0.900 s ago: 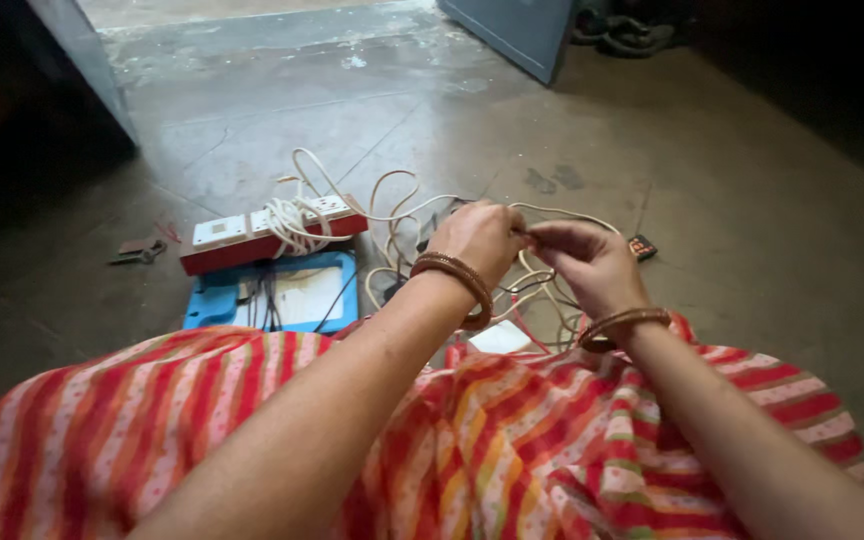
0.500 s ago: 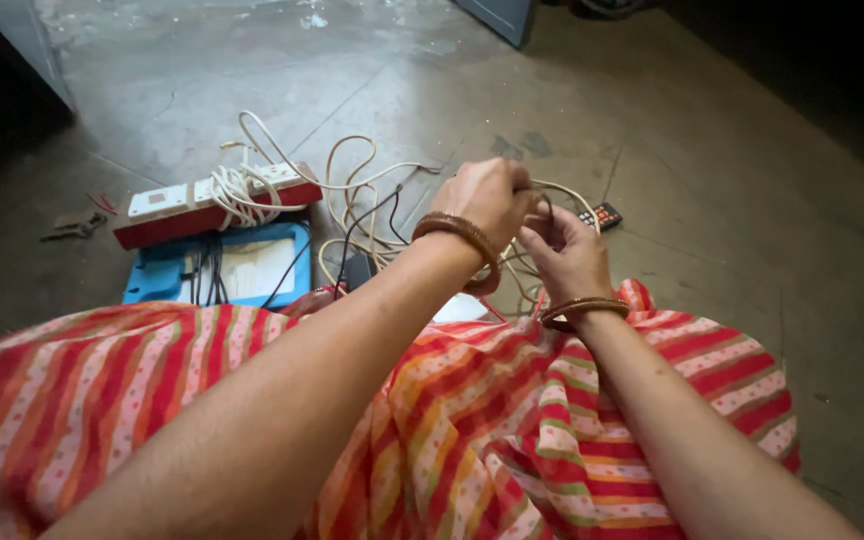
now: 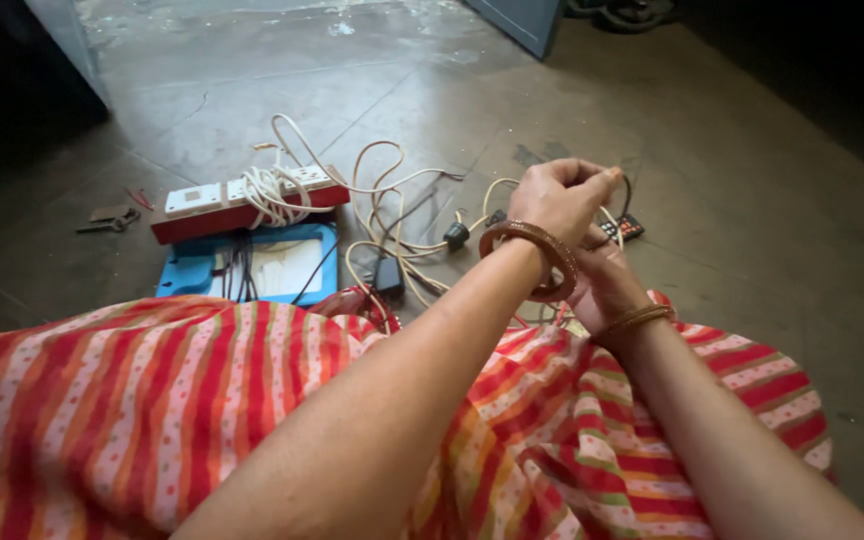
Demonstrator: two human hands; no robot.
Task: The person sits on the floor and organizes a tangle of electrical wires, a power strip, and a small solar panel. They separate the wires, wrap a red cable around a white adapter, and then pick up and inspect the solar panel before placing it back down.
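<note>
Home floor [image 3: 752,200], tangled cords [image 3: 392,200]

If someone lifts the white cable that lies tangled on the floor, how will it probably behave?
The white cable looks thin and lies in loose curls, so it would likely hang floppy. Its loops cross black wires, so it may snag and drag them. Some is wound around the red and white power strip, which might pull along.
</note>
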